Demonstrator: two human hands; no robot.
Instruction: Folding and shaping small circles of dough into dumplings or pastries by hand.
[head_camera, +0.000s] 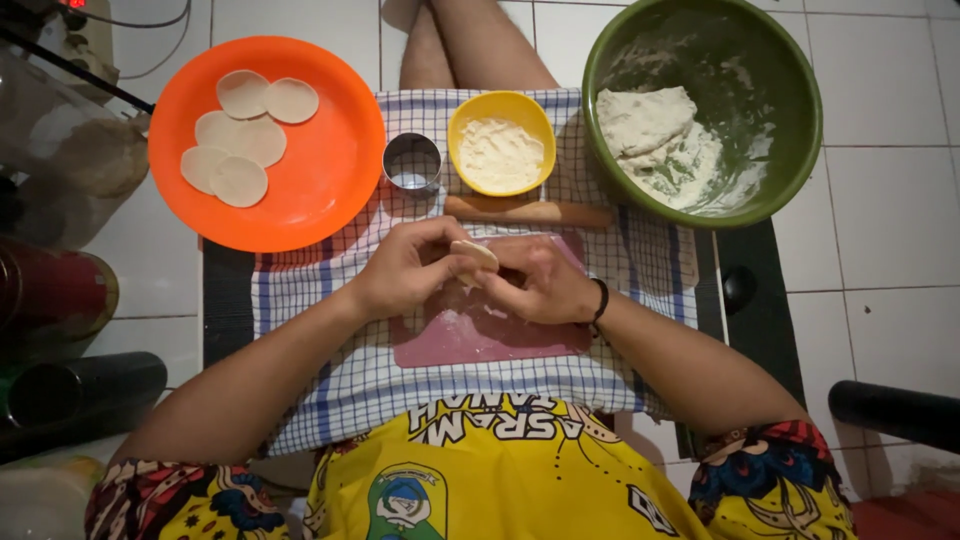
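Note:
A small pale piece of dough (474, 252) is pinched between my left hand (405, 268) and my right hand (540, 283), both closed around it above a pink cutting mat (480, 335). A wooden rolling pin (530, 211) lies just beyond the mat. An orange plate (330, 165) at the far left carries several flat round dough discs (240, 135). Near the plate stands a round metal cutter (412, 162).
A yellow bowl of flour (501, 142) sits beyond the rolling pin. A big green bowl (800, 110) at the far right holds a lump of dough. A blue checked cloth (330, 370) covers the board. Dark cylinders (80, 390) lie on the left.

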